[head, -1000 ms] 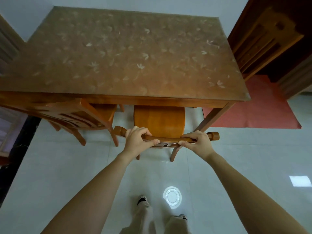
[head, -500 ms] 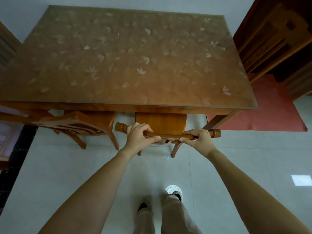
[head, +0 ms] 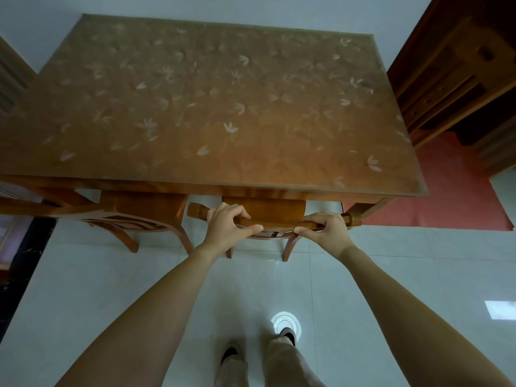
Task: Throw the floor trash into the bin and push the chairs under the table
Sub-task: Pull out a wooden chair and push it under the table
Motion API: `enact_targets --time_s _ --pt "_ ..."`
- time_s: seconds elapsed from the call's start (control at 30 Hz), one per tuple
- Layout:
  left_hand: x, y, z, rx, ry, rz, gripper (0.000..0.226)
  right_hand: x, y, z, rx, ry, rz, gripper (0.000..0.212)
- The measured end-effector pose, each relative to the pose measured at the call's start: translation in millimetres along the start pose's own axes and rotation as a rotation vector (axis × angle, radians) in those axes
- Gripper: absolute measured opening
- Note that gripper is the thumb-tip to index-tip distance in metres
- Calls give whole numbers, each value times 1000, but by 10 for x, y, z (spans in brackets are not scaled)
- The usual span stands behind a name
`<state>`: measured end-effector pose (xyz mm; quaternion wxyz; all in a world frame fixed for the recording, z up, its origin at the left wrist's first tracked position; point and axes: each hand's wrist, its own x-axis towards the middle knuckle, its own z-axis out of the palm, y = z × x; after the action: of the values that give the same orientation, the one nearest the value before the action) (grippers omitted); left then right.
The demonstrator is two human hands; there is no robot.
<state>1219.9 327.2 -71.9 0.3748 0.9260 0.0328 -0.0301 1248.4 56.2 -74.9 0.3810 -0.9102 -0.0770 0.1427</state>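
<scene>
The orange wooden chair [head: 268,210] is now deeper under the brown flowered table [head: 212,107]. Left hand [head: 226,227] and right hand [head: 326,230] grasp its back rail near the table edge.

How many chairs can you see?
2: one chair, gripped by left hand and right hand, at the table's near edge; a second chair left of it. Others may be hidden.

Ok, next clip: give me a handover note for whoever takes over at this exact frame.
Hands: left hand and right hand each grip the top rail of the chair.
Things: its seat is mostly under the table; the second chair, to its left, is likewise tucked in.
Done: both chairs nearly home.
Left: finish any remaining push, let go. No floor trash or bin in view, so that part cannot be judged.
</scene>
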Motion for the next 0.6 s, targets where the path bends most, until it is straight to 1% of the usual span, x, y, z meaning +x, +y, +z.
enact_targets --time_s 0.13,0.3,0.6 --pt "64 3 9 4 3 -17 33 71 16 -35 -5 -5 -5 53" --pt "116 -1 28 6 7 -11 34 113 17 -51 -6 -7 -5 59" --pt "159 -34 55 15 10 -3 35 144 27 -54 -22 7 4 56"
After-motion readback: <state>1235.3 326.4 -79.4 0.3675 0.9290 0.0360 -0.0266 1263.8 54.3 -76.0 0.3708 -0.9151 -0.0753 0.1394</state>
